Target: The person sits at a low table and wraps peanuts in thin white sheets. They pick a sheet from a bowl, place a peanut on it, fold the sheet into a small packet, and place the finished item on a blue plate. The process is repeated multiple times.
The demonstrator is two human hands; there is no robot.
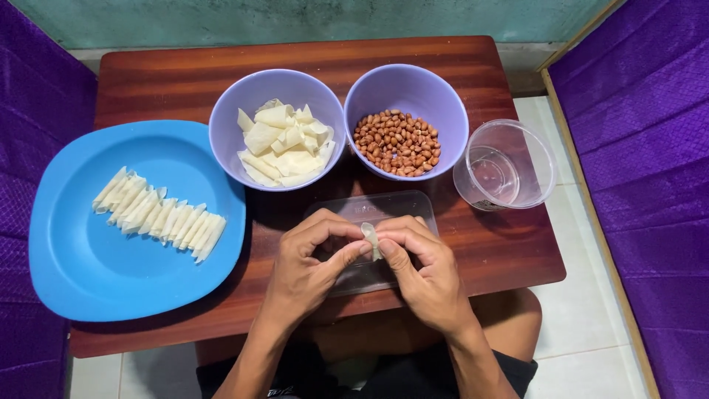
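Head view: left hand point(314, 255) and right hand point(421, 270) both pinch a wrapper point(371, 240) between fingertips, over a clear lid point(384, 210) at the table's point(502, 251) near edge, apparently to roll it; rolls point(162, 214) line the plate point(88, 273) at left; bowls of wrappers point(281, 144) and peanuts point(397, 142) sit behind, within reach.

Free room is small on the wooden table point(185, 74). The back strip behind the bowls is bare, also the right front corner beside the clear plastic lid point(402, 207). The blue plate point(81, 273) blocks the left side, w/ a row of rolled wrappers point(159, 214) on it. In the middle stand the bowl of wrapper pieces point(277, 129) and the bowl of peanuts point(406, 122), touching, no gap btw them. The clear cup point(506, 164) overhangs the right edge.
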